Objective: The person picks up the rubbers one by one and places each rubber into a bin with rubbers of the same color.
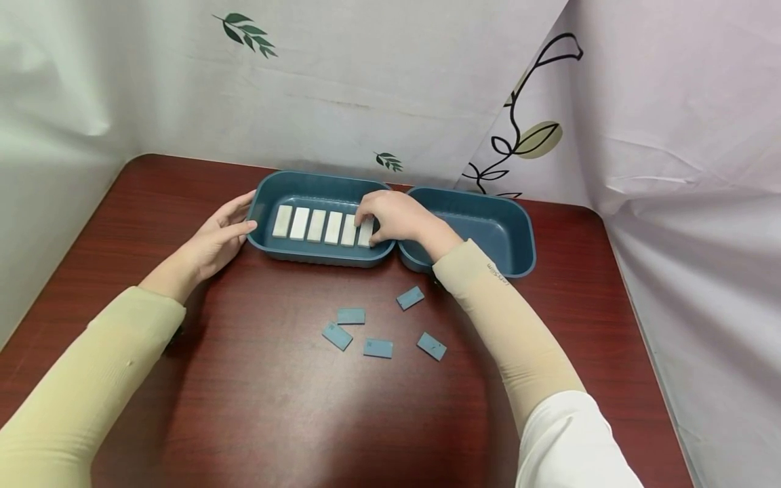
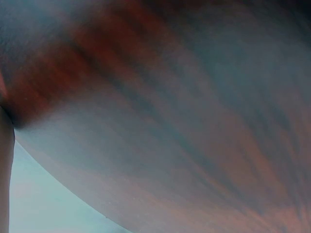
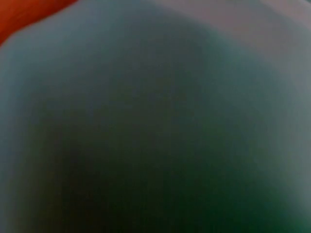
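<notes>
In the head view, my right hand point(image 1: 393, 215) reaches into the left blue plastic bin point(image 1: 317, 256). Its thumb and fingers pinch the rightmost white rectangular tile point(image 1: 365, 234), which they partly cover. Several other white tiles point(image 1: 316, 226) lie beside it in a row on the bin's floor. At the bin's left end my left hand point(image 1: 215, 238) holds the rim, with the thumb over the edge and the fingers along the outside. Both wrist views are blurred and show neither hand's work clearly.
A second blue bin point(image 1: 488, 237) stands against the first on the right, under my right forearm. Several flat blue-grey tiles point(image 1: 378, 348) lie scattered on the dark red wooden table point(image 1: 262, 407). White patterned sheeting point(image 1: 366, 88) hangs behind and at the sides.
</notes>
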Demonstrator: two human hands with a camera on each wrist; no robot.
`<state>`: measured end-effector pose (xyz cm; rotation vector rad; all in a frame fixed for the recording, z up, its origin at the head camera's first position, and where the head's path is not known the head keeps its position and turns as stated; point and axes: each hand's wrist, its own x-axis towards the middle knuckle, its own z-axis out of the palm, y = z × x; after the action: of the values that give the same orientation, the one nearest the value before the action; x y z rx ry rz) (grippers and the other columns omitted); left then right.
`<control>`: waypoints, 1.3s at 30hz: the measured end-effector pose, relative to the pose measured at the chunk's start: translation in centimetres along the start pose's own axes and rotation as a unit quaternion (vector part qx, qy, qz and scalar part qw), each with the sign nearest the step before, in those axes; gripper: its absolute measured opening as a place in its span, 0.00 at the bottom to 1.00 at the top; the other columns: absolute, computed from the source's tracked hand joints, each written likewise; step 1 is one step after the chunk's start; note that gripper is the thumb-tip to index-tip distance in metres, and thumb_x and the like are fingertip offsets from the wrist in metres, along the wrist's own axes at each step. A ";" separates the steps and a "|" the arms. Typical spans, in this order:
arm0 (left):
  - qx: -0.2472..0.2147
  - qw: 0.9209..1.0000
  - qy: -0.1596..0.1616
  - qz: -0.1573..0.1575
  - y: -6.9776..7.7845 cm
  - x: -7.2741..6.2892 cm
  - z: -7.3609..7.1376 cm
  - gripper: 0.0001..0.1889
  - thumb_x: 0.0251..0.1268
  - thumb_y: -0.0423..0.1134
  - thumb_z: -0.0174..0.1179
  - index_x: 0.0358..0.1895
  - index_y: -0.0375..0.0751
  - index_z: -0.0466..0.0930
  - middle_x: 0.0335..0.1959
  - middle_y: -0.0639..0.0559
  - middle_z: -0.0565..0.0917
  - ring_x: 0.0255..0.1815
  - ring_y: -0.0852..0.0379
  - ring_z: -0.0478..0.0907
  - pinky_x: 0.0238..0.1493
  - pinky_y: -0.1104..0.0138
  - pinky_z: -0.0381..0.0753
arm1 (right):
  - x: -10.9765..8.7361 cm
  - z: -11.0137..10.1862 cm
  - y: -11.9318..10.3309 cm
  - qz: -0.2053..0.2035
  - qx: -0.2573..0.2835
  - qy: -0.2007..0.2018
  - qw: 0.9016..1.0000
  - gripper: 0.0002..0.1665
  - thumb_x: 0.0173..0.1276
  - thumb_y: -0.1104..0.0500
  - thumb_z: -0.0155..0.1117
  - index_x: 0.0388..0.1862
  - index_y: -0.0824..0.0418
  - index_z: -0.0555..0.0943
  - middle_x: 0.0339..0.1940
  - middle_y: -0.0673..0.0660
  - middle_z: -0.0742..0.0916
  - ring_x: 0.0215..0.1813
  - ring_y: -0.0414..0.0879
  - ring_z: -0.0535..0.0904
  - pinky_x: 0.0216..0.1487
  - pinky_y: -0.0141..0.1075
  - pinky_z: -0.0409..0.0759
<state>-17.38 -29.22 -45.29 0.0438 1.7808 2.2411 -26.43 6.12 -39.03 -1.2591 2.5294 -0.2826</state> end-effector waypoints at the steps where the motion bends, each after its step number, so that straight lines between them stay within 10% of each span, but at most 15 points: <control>1: -0.001 1.000 0.000 0.001 0.0 0.0 0.0 0.36 0.83 0.28 0.52 0.87 0.50 0.53 0.75 0.60 0.65 0.70 0.69 0.69 0.64 0.80 0.71 | 0.1 0.0 0.0 -0.003 -0.001 -0.004 1.000 0.22 0.68 0.56 0.80 0.61 0.53 0.88 0.61 0.54 0.87 0.61 0.49 0.82 0.64 0.42 0.81; 39: -0.015 1.000 -0.018 0.016 -0.4 0.1 -0.2 0.36 0.83 0.28 0.51 0.87 0.49 0.52 0.73 0.61 0.67 0.71 0.68 0.69 0.66 0.78 0.69 | 0.6 0.1 -0.9 0.021 -0.038 -0.027 0.999 0.32 0.68 0.55 0.80 0.69 0.58 0.83 0.71 0.58 0.82 0.73 0.53 0.76 0.73 0.44 0.78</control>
<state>-17.43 -29.34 -45.75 0.1070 1.7396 2.2733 -26.13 5.09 -38.96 -1.2224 2.5392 -0.1432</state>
